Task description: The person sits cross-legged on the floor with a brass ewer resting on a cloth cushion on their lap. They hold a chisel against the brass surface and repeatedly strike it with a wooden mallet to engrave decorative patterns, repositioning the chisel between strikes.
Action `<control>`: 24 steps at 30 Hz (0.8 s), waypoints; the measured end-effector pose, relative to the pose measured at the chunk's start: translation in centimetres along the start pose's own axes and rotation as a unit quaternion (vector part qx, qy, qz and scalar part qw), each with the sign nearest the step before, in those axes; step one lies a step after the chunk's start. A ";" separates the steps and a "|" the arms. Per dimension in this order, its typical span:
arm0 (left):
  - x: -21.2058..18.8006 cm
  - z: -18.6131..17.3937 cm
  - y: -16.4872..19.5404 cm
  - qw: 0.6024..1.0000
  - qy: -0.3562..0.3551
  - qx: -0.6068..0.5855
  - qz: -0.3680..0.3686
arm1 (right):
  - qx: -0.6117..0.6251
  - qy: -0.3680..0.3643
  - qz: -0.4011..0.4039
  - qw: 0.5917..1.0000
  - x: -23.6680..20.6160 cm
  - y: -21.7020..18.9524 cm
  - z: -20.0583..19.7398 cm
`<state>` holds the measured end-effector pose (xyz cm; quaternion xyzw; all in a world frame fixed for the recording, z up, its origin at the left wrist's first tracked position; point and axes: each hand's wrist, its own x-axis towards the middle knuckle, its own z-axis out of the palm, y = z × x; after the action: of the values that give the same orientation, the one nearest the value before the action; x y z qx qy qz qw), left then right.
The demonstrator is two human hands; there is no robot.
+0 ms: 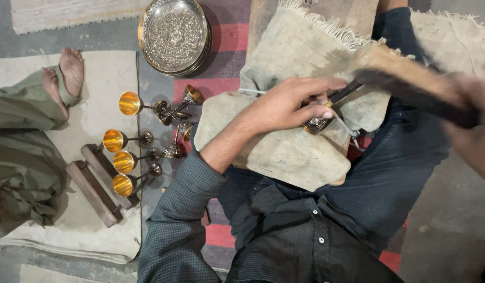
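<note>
My left hand (289,102) reaches across a grey-beige cloth (284,147) draped over my lap and a wooden block. It pinches a thin dark chisel (341,94) whose tip rests on a small engraved metal piece (317,124), which the same fingers steady. My right hand (476,123) is at the right edge, blurred, gripping the dark handle of a wooden mallet (405,78) whose head hangs over the chisel's top end.
Several brass goblets (129,103) lie on their sides on the floor to the left, beside a wooden stand (93,191). A stack of engraved round metal trays (174,34) sits at the top. Another person's bare feet (66,76) and green clothing rest on a pale mat.
</note>
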<state>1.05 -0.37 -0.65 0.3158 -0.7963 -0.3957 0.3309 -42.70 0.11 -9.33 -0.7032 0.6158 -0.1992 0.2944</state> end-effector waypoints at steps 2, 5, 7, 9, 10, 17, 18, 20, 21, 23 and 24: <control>0.0 0.0 0.0 1.000 -0.003 -0.006 -0.006 | 0.006 -0.049 0.080 0.996 0.4 -0.3 0.0; 0.0 0.1 0.1 1.000 0.002 -0.006 0.001 | 0.137 0.033 0.062 0.988 -0.5 -1.7 0.0; 0.0 0.1 0.1 1.000 -0.006 -0.002 -0.014 | 0.060 0.057 -0.101 0.991 -1.0 -2.9 -0.6; 0.0 0.1 0.0 1.000 -0.009 -0.002 -0.010 | 0.072 0.057 -0.095 0.991 -1.6 -4.1 -1.0; -0.1 0.1 0.0 1.000 -0.004 -0.006 0.000 | 0.120 0.041 -0.007 0.992 -2.1 -4.5 -1.1; -0.2 0.1 -0.4 0.999 0.002 -0.042 0.002 | -0.024 0.081 -0.081 0.993 -3.2 -4.3 -0.5; -0.3 0.0 -0.2 0.998 0.038 -0.048 -0.013 | 0.001 0.090 -0.027 0.996 -3.8 -4.3 0.0; -0.6 -0.3 0.1 0.992 0.107 -0.058 -0.043 | -0.012 0.121 0.080 0.989 -7.0 -4.8 1.2; -0.6 -0.4 0.3 0.993 0.091 -0.057 -0.046 | 0.004 0.134 0.106 0.985 -8.5 -5.1 1.4; -0.2 -0.7 0.8 0.995 0.057 -0.056 -0.054 | 0.120 0.159 0.067 0.978 -11.2 -6.3 3.1; 0.0 -0.9 1.1 0.997 0.012 -0.051 -0.062 | 0.175 0.174 0.054 0.968 -12.0 -6.9 4.2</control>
<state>1.46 -0.19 0.64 0.3523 -0.7500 -0.4515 0.3309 -36.80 13.08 -6.93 -0.5612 0.6499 -0.4070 0.3116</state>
